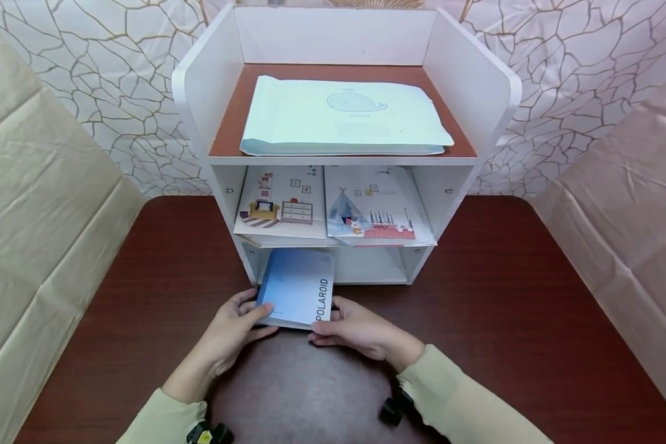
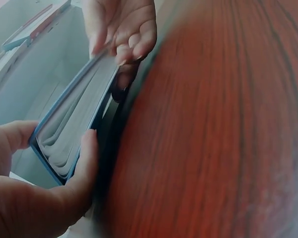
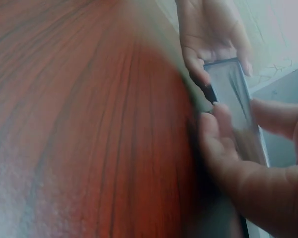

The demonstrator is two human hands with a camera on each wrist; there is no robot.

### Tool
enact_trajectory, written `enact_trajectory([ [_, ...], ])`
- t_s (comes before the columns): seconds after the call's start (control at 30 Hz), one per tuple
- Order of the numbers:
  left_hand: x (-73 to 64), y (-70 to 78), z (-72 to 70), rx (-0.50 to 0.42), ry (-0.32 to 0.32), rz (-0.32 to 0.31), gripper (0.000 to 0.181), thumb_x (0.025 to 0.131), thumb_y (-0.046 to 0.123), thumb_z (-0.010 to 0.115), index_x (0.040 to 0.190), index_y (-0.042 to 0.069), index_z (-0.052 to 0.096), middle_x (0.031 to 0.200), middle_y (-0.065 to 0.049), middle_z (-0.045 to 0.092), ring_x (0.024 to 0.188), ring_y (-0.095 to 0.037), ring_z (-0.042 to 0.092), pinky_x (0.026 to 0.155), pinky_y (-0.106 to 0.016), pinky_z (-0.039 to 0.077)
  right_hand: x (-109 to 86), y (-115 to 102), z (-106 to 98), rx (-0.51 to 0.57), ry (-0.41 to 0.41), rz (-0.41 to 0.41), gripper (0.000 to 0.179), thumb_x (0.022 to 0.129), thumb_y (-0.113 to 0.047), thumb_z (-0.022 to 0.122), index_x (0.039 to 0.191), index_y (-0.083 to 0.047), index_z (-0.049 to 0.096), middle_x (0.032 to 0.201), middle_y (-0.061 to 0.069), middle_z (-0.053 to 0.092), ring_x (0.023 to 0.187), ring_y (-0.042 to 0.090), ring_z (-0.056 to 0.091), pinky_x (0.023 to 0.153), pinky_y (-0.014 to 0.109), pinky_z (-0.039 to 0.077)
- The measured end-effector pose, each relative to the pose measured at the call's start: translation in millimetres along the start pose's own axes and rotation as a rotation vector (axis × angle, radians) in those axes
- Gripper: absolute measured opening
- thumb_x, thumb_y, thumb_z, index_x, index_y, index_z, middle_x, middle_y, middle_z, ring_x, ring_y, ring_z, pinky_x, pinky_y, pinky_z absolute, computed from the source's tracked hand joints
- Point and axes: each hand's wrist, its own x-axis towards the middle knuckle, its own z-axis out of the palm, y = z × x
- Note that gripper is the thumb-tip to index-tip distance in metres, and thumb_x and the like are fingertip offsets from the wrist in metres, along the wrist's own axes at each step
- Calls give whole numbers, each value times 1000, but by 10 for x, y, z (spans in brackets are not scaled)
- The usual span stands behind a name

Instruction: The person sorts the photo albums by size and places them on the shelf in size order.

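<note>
A blue photo album [image 1: 296,287] with "POLAROID" printed along its right side lies partly inside the left part of the bottom shelf [image 1: 369,266], its near end sticking out in front. My left hand [image 1: 230,330] grips the album's near left corner, thumb on the cover and fingers below. At the near right corner my right hand [image 1: 361,330] pinches it the same way. In the left wrist view the album [image 2: 82,114] shows its page edges between two stiff covers. The right wrist view also has both hands at the album [image 3: 233,89].
The white shelf unit [image 1: 233,203] stands on a dark red wooden table [image 1: 510,296]. A pale whale-print folder [image 1: 344,117] lies on top. Two illustrated books [image 1: 283,209] lie side by side on the middle shelf, jutting slightly over its front edge. Beige padded panels [image 1: 39,234] flank the table.
</note>
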Motion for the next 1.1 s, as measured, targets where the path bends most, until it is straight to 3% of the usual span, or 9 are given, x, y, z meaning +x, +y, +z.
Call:
enact_trajectory([
  [0.17,19,-1,12,-122,39,-4,76,95,1,59,151,-2,9,136,-25,33,122,-32,46,91,-46,50,70,24,18,-24,70,-56,34,97,2,53,130,11,45,114,29,59,95,25,64,90,39,51],
  [0.37,48,-21,52,-200,66,-8,77,95,5,59,151,-6,6,147,-28,24,129,-33,42,95,-43,47,140,21,81,-73,181,-94,28,99,-2,51,123,13,49,110,29,58,92,25,65,87,37,53],
  [0.7,163,6,38,-101,80,5,79,97,16,61,147,-14,8,148,-29,23,122,-37,49,96,-36,46,258,-16,120,-75,299,-93,26,101,-10,52,109,14,53,96,22,64,89,29,69,81,35,55],
  [0.83,236,32,21,-75,89,-1,73,96,18,63,143,-17,19,141,-29,32,118,-34,53,94,-35,48,309,-25,100,-51,344,-68,30,100,-15,54,109,14,55,97,22,65,86,26,70,78,34,55],
  [0.97,302,47,3,-90,99,-14,65,95,19,64,137,-18,30,137,-29,37,115,-34,56,92,-35,49,350,-36,82,-15,384,-58,35,99,-18,58,110,15,57,96,21,65,81,24,70,76,35,56],
  [1.1,343,58,-14,-110,103,-27,68,94,18,65,137,-20,29,137,-30,36,114,-35,58,91,-35,50,380,-29,68,2,409,-60,36,98,-19,60,109,15,58,93,21,66,77,22,70,75,35,56],
])
